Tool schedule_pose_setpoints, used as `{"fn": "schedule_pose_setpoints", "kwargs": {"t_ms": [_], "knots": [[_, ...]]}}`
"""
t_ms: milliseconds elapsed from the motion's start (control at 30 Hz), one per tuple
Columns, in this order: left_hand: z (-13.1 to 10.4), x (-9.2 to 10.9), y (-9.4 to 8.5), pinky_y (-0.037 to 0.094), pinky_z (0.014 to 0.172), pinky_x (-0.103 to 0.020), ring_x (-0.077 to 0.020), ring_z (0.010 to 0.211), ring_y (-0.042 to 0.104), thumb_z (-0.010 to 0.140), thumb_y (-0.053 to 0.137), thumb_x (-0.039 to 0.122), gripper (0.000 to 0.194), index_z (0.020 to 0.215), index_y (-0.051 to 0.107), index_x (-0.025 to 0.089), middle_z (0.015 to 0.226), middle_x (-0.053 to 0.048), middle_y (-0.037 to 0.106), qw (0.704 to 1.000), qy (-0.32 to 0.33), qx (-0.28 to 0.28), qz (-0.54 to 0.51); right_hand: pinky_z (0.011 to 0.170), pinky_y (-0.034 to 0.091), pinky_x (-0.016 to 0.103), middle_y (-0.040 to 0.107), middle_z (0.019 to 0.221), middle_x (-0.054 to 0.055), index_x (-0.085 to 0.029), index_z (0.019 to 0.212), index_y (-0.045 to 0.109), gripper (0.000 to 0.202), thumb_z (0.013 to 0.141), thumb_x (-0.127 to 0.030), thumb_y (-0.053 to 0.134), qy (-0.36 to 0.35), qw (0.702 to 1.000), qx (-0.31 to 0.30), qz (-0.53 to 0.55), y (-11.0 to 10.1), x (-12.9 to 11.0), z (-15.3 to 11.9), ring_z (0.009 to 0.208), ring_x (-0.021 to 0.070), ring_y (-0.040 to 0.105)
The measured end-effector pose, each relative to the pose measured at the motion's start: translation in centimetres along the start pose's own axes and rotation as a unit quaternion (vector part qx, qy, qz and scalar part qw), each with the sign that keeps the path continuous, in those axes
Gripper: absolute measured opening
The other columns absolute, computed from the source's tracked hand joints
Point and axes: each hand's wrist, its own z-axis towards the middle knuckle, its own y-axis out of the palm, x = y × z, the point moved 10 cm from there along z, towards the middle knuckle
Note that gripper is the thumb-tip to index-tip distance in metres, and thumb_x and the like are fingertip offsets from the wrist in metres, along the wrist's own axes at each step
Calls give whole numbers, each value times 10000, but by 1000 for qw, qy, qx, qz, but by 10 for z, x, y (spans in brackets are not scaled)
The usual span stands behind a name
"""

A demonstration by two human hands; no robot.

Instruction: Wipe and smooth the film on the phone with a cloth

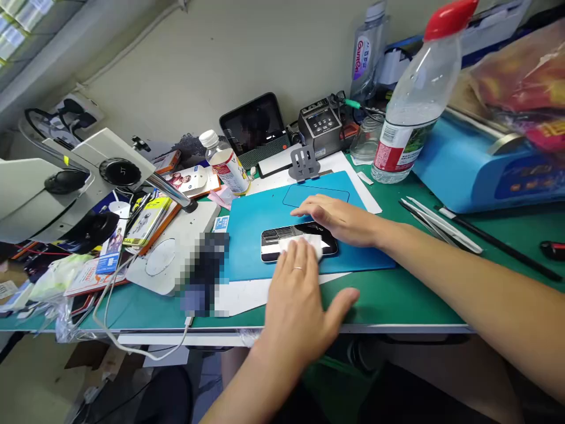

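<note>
A black-screened phone (pixel 269 237) lies flat on the blue mat (pixel 247 215). My left hand (pixel 296 288) presses a white wipe (pixel 314 240) onto its screen, fingers side by side and thumb out to the right. Much of the wipe is covered by those fingers. My right hand (pixel 339 218) reaches in from the right with its fingers loosely extended and nothing in them. It rests by the phone's upper right edge; whether its fingertips touch the glass I cannot tell.
White paper (pixel 247 294) sticks out beneath the mat. A microscope (pixel 119 171) stands left over its pale base (pixel 194 221). Behind are a small bottle (pixel 227 168) and a black-screened device (pixel 253 126). Right are a red-capped bottle (pixel 406 118), tweezers (pixel 441 227) and a blue machine (pixel 477 165).
</note>
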Motion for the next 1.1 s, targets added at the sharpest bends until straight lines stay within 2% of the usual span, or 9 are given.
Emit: {"fn": "schedule_pose_setpoints", "kwargs": {"t_ms": [100,200,367,467,567,700,800,967,1100], "knots": [[12,26,3,328,1264,-511,-379,1546,325,1032,274,738,944,1534,428,-47,1614,-258,402,1000,16,8,-19,1103,413,511,704,1233,142,-219,1232,753,1028,832,-927,125,14,1000,7,8,-2,2,-1,1218,330,602],[10,28,4,330,1266,-505,-374,1559,290,1030,280,741,953,1547,408,-50,1632,-261,360,999,12,11,-29,1107,426,504,705,1208,132,-238,1244,755,1007,842,-919,131,9,1000,7,-5,-3,0,-1,1206,330,610],[-6,-11,0,351,1260,-498,-356,1547,335,1045,308,704,890,1547,426,-21,1633,-240,373,999,-18,12,-24,1104,447,521,705,1215,132,-261,1250,760,998,831,-927,146,17,1000,3,-6,-4,2,0,1208,347,617],[-13,-40,-5,344,1265,-496,-342,1542,353,1077,356,604,772,1540,436,-9,1628,-231,397,999,-40,11,-9,1088,462,520,710,1226,129,-271,1241,765,989,827,-932,156,27,1000,3,3,-3,3,0,1182,344,633],[-21,-57,-8,358,1257,-508,-333,1549,340,1086,391,545,703,1551,422,19,1636,-215,394,998,-55,10,-7,1024,507,507,725,1209,123,-270,1267,751,1009,834,-925,117,42,999,12,26,-2,7,-1,1099,326,662],[-22,-64,-9,384,1243,-506,-326,1540,361,1088,379,551,690,1539,448,33,1623,-199,420,998,-64,10,-20,1011,506,519,719,1230,143,-243,1309,726,978,873,-900,147,55,998,-5,-2,2,9,-1,1142,345,653],[-11,-72,-10,407,1230,-498,-322,1510,422,1089,394,542,657,1509,497,47,1600,-190,459,996,-86,10,-29,989,509,539,711,1238,165,-208,1376,682,871,896,-860,360,31,997,-37,-63,6,4,1,1148,366,646],[10,-78,-11,396,1228,-510,-352,1507,422,1087,407,543,679,1503,487,13,1599,-224,450,996,-90,19,0,1000,508,570,695,1281,184,-201,1457,623,887,790,-786,662,-8,987,-83,-136,14,-3,2,1202,400,611],[-4,-72,-9,399,1223,-512,-363,1523,388,1080,424,539,709,1530,437,-9,1618,-241,410,997,-77,16,9,1032,492,615,673,1333,192,-202,1452,631,889,770,-769,701,-21,984,-92,-151,19,-6,0,1231,411,596]]}}
